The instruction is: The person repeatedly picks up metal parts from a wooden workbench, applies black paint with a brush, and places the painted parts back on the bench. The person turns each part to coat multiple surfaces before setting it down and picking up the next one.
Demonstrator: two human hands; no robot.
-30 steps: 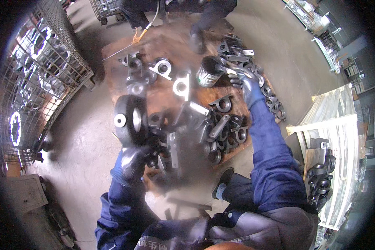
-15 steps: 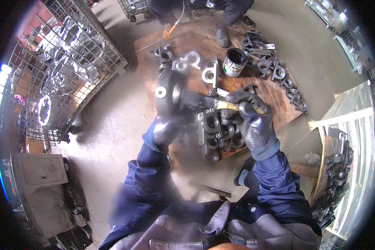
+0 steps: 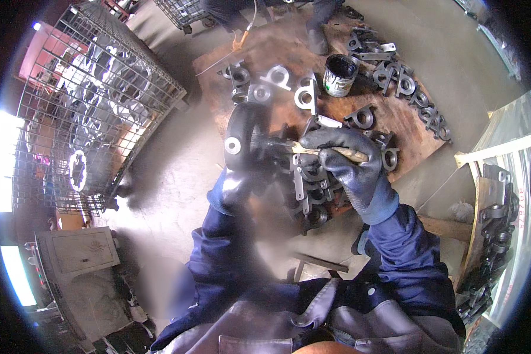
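Observation:
My left hand, in a dark glove, holds up a round black metal casting with a light centre hole. My right hand, also gloved, grips a wooden-handled paintbrush whose bristles touch the casting's right side. Both hands hover above a low wooden board covered with several black and bare-grey bearing housings. A small paint can with black paint stands on the far part of the board.
A wire mesh cage holding metal parts stands at the left. Another person's legs and shoe are at the board's far edge. A white rack with dark castings is at the right. A grey cabinet sits lower left.
The black casting was lifted off the board by my left hand. My right hand came back from the paint can side and brought the brush to the casting.

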